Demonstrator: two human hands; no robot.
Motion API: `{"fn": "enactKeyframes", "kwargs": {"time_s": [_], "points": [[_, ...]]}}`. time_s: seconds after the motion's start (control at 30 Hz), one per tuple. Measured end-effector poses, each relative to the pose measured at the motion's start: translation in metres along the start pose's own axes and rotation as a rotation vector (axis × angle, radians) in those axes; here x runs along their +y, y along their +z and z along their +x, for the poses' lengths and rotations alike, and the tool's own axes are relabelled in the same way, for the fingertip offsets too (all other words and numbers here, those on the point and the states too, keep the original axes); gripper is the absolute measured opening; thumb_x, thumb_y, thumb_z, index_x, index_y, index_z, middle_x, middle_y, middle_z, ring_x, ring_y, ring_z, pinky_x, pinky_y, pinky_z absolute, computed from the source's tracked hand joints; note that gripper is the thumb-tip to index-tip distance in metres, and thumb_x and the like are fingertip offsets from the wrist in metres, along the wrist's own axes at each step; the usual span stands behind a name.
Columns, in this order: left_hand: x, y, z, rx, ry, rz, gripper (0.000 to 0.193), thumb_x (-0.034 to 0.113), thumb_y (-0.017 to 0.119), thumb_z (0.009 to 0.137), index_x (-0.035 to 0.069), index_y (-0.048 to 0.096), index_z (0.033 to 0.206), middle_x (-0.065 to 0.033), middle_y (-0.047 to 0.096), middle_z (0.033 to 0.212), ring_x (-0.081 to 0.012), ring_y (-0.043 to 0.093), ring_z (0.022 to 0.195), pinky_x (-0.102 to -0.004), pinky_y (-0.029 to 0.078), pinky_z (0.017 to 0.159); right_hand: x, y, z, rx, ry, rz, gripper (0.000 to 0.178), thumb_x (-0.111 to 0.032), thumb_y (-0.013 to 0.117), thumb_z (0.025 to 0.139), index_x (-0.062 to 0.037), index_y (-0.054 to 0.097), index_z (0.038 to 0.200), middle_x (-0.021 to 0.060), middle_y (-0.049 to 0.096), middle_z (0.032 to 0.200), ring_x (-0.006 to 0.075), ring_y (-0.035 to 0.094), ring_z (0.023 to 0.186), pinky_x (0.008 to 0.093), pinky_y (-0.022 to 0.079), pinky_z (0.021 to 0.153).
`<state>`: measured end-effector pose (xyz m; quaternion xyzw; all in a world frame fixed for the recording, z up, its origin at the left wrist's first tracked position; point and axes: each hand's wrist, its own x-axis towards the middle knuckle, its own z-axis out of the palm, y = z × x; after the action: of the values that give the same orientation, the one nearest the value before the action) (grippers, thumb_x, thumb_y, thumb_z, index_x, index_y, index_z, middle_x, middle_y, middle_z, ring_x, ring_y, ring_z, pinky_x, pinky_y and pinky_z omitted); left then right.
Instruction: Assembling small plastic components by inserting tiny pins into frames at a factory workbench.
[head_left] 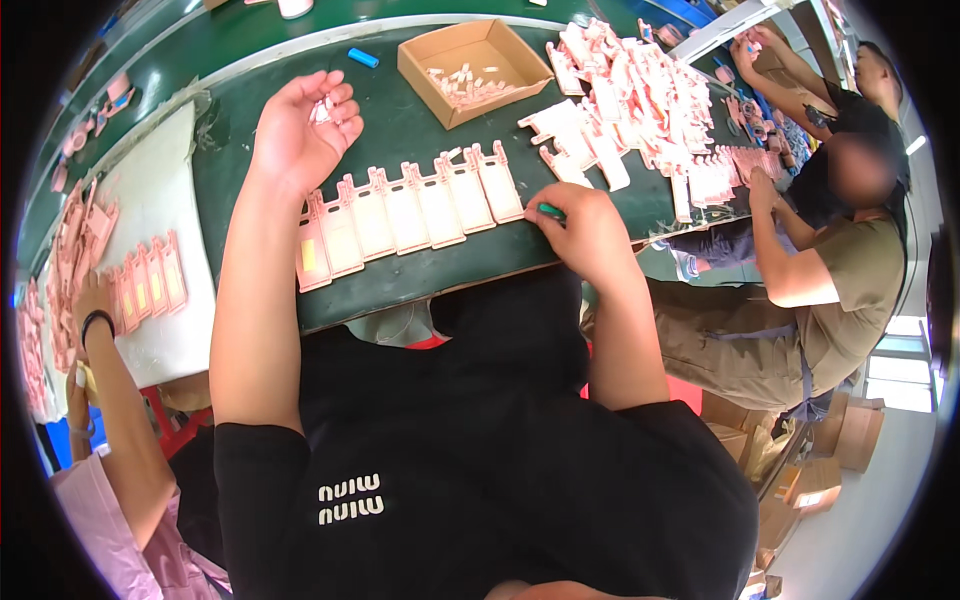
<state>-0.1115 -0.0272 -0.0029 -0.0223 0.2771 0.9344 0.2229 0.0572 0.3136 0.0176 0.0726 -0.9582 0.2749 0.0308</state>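
Note:
My left hand [312, 128], palm up with its fingers curled, cradles a few small white and pink pieces [323, 110]. Below it on the green table runs a row of several flat pink plastic parts [398, 215], side by side, each with small prongs at its far end. My right hand [585, 228] is at the row's right end, by the last part. Thumb and fingers there are closed on a short green object [551, 211], mostly hidden, its kind unclear. Beyond the row, an open cardboard box [470, 75] contains loose small pieces like those in my left palm.
A large heap of pink plastic parts [635, 100] lies at the back right. A blue cylinder [363, 58] lies left of the box. At the left, a co-worker's hand [95, 300] reaches to more pink parts on a white surface [180, 220]. Co-workers are at the right.

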Motion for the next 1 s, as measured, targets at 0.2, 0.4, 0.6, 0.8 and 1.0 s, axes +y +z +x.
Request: {"fn": "enactKeyframes", "kwargs": {"time_s": [0.2, 0.4, 0.6, 0.8, 1.0], "points": [[0.0, 0.005, -0.001, 0.045, 0.031, 0.0, 0.019, 0.014, 0.052, 0.111, -0.002, 0.062, 0.107, -0.0064, 0.054, 0.087, -0.0189, 0.048, 0.076, -0.0344, 0.045, 0.072, 0.009, 0.005, -0.007, 0.061, -0.017, -0.127, 0.014, -0.009, 0.081, 0.092, -0.0063, 0.08, 0.105, 0.0112, 0.074, 0.103, 0.037, 0.074, 0.091, 0.0447, 0.059, 0.079], [-0.004, 0.012, -0.006, 0.088, 0.031, 0.019, 0.018, 0.014, 0.054, 0.111, -0.002, 0.061, 0.109, -0.007, 0.054, 0.087, -0.0188, 0.047, 0.075, -0.0347, 0.045, 0.072, -0.003, -0.003, -0.013, 0.006, 0.014, -0.106, 0.013, -0.005, 0.079, 0.091, -0.0082, 0.08, 0.104, 0.0082, 0.073, 0.104, 0.0342, 0.074, 0.088, 0.0441, 0.059, 0.077], [-0.004, 0.016, -0.008, 0.108, 0.039, 0.028, 0.017, 0.014, 0.056, 0.11, -0.002, 0.061, 0.111, -0.0069, 0.054, 0.087, -0.0186, 0.047, 0.075, -0.0344, 0.045, 0.072, 0.005, 0.001, -0.007, 0.045, -0.072, -0.186, 0.01, -0.002, 0.079, 0.092, -0.0044, 0.077, 0.101, 0.0088, 0.072, 0.103, 0.0341, 0.072, 0.083, 0.0414, 0.057, 0.071], [-0.005, 0.014, -0.006, 0.087, 0.025, 0.023, 0.017, 0.015, 0.058, 0.109, -0.002, 0.061, 0.111, -0.0064, 0.054, 0.087, -0.0183, 0.048, 0.075, -0.0341, 0.045, 0.072, 0.017, 0.004, 0.003, 0.063, -0.114, -0.304, 0.016, -0.004, 0.079, 0.088, -0.0108, 0.074, 0.102, 0.0073, 0.07, 0.107, 0.0358, 0.074, 0.086, 0.0472, 0.06, 0.075], [-0.003, 0.002, -0.003, 0.019, 0.014, 0.023, 0.019, 0.016, 0.06, 0.107, -0.002, 0.064, 0.109, -0.0063, 0.057, 0.088, -0.0181, 0.05, 0.076, -0.0345, 0.047, 0.073, 0.012, 0.005, 0.005, 0.067, -0.082, -0.251, 0.017, 0.001, 0.076, 0.089, -0.0067, 0.071, 0.104, 0.0096, 0.072, 0.108, 0.0369, 0.074, 0.089, 0.0444, 0.059, 0.075]]}}
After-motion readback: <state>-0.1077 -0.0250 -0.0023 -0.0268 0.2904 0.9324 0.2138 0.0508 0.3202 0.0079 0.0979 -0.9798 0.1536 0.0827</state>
